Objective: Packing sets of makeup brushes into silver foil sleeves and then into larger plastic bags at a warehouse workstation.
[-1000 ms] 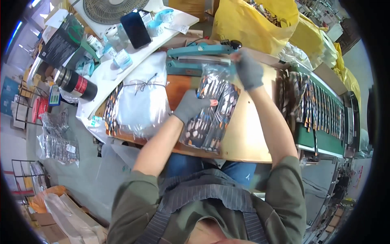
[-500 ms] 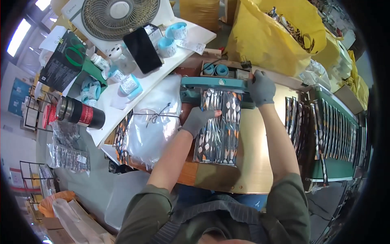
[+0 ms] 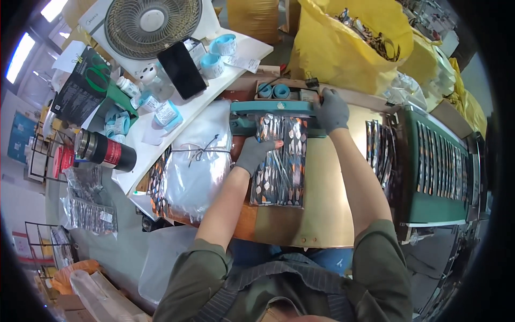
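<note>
A teal bar heat sealer (image 3: 268,108) lies across the far side of a brass-coloured work surface (image 3: 332,214). My right hand (image 3: 333,110), in a grey glove, is closed around the right end of its upper bar. A clear bag of slim patterned packets (image 3: 284,172) lies flat on the surface, its far end at the sealer. My left hand (image 3: 254,154), gloved with a bare thumb tip, grips the bag's left edge, thumb on top. Its other fingers are partly hidden.
Left of the bag lies a tied stack of clear plastic bags (image 3: 196,172). A white table (image 3: 236,75) holds a fan (image 3: 153,24), phone (image 3: 182,74) and blue label rolls. To the right, slim packets line a green conveyor (image 3: 437,206). A yellow sack (image 3: 343,53) stands behind.
The whole view has shifted slightly left and up. Both hands keep their holds. A slim packet hanging over the conveyor's near edge is gone from there.
</note>
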`<state>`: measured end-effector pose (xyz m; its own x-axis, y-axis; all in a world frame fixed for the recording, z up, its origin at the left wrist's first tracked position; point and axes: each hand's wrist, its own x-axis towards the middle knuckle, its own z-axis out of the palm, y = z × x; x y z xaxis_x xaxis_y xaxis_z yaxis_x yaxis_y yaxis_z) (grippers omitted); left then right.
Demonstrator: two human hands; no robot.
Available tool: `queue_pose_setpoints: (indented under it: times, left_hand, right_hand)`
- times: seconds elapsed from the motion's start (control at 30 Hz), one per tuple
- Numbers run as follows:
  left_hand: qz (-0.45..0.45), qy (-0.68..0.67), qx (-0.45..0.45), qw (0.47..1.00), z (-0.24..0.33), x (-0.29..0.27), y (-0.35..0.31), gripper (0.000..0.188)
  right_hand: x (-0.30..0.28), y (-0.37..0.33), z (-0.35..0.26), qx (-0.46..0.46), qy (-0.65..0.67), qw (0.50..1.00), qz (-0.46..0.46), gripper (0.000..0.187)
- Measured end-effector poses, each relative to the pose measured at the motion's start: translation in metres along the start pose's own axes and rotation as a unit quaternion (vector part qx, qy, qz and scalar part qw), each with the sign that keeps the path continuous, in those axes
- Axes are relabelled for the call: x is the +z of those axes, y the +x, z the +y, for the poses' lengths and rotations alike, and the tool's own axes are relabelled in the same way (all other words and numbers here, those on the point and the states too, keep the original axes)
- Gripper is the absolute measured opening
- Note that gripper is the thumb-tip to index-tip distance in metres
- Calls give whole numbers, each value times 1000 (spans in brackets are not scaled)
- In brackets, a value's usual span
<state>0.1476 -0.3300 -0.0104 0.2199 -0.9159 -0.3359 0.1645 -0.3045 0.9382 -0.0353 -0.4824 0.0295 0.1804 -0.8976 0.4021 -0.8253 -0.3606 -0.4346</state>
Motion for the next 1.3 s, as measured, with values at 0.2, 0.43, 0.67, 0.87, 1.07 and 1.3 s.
queue_pose_setpoints:
  times: [0.2,0.43,0.67,0.87,1.07,1.3]
  left_hand:
    - [-14,55,85,995,21,9,-51,36]
    - [-2,-43,254,966,-22,3,-120,45]
    - [83,375,141,912,-34,-58,-141,36]
    - [421,358,245,796,50,-169,-108,26]
    - [375,452,222,779,66,-213,-45,24]
    - [309,120,230,915,65,-263,-19,21]
  right_hand:
    - [-1,-120,22,89,564,811,-125,91]
    - [-51,-205,-65,116,618,751,-200,35]
    - [-28,-216,-36,175,422,866,-202,38]
    - [-23,-128,-110,-70,388,896,-206,32]
    - [63,-61,-222,-209,320,899,-214,56]
    - [130,-42,-308,-106,463,791,-386,71]
